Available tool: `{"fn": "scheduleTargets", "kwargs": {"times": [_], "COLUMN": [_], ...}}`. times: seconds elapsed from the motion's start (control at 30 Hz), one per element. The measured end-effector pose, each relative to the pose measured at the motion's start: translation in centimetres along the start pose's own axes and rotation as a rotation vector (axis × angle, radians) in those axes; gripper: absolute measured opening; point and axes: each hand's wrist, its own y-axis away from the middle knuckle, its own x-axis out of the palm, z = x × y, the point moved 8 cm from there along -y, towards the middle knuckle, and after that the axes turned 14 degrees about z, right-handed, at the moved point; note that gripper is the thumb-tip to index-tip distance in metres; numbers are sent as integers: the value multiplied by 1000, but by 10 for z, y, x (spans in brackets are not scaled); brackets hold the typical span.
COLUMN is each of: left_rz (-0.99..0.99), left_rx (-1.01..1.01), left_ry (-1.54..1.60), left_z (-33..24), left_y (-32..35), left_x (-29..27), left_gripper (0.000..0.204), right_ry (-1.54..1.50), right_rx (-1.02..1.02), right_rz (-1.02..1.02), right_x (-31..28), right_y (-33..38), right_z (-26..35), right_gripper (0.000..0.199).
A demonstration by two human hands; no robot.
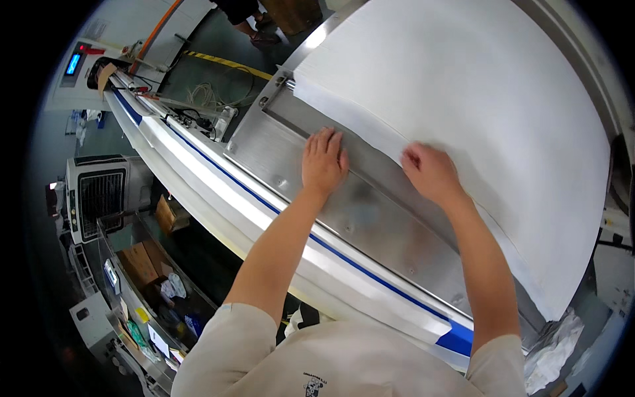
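Observation:
A large white sheet [463,86] of paper or fabric covers the right side of the machine, its wavy near edge running diagonally down to the right. My right hand [431,173] is closed at that edge, fingers curled and pinching it. Left of it, my left hand [323,163] lies with fingers stretched out on the bare metal plate [370,225], close to a long recessed channel. Nothing is held in that hand. The undersides of the right fingers are hidden.
A long white rail with a blue stripe [264,205] runs between me and the plate. Crumpled white material [555,347] hangs at the lower right. A control panel [73,64], an air cooler [100,198] and a cluttered cart [149,264] stand left. Another person's legs [248,20] show at the top.

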Motion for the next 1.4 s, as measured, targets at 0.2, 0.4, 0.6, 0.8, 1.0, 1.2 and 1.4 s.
{"fn": "scheduleTargets", "kwargs": {"times": [0.2,0.4,0.6,0.8,1.0,1.2,1.4], "left_rz": [28,54,57,63,-147,-128,-87], "left_rx": [-26,-42,-44,-48,-41,63,129], "left_ry": [81,97,110,197,103,-108,-181], "left_z": [-2,6,8,9,47,65,71], "left_y": [-5,-8,-8,-15,-73,-108,-107], "left_x": [-1,4,5,0,-35,-39,-38], "left_gripper": [36,36,37,42,45,48,45], "right_ry": [-109,-29,-24,-25,-71,-79,-42], "right_rx": [-228,-169,-40,-42,4,35,25], "right_rz": [-96,-116,-108,-177,-158,-148,-177], "right_x": [-6,-9,-9,-16,-19,-19,-18], "right_y": [-153,-210,-211,-208,-211,-210,-211], "right_z": [67,80,77,71,68,68,68], "right_gripper": [22,21,20,20,21,22,21]}}
